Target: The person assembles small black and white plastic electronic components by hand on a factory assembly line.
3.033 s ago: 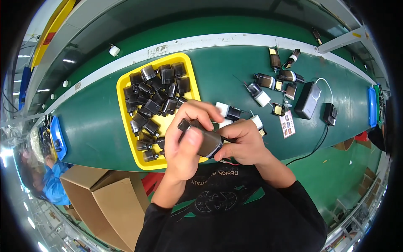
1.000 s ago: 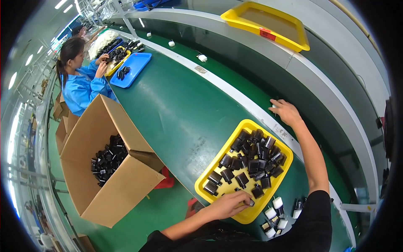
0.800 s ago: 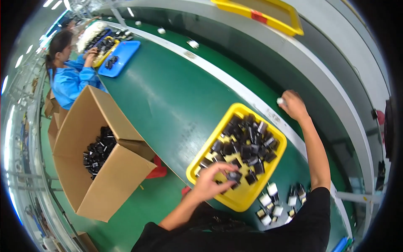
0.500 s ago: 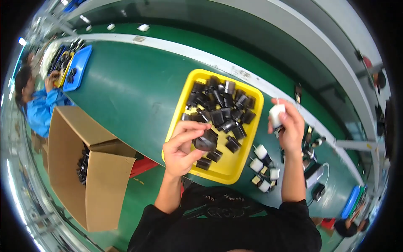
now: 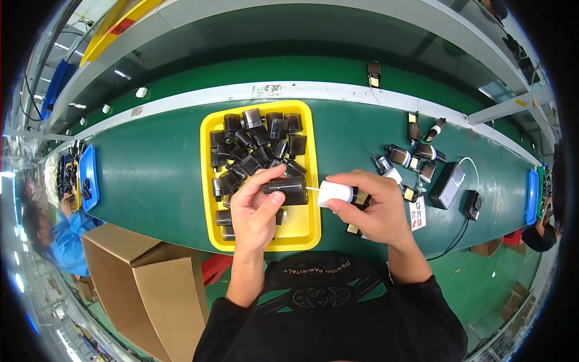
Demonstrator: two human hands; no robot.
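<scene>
My left hand [image 5: 252,211] grips a dark, see-through plastic casing [image 5: 292,190] between thumb and fingers, over the near part of a yellow tray [image 5: 315,211]. My right hand [image 5: 377,208] pinches a white cylindrical part [image 5: 335,193] with a thin white stem, held level. The stem points left at the casing's right end; whether its tip is inside I cannot tell. Behind the right fingers the rest of the white part is hidden. Many similar black casings [image 5: 247,139] lie jumbled in the tray.
Right of my hands lie several dark parts with yellow labels [image 5: 398,155], a printed card [image 5: 417,212], a grey box [image 5: 447,184] and a black adapter with a cord [image 5: 473,205]. A cardboard box [image 5: 166,289] stands at the lower left. A co-worker in blue [image 5: 67,244] sits far left.
My hands have come together over the tray's right side. The white part has swung from stem-up to stem pointing left, and the casing has turned lengthwise. The whole view has shifted.
</scene>
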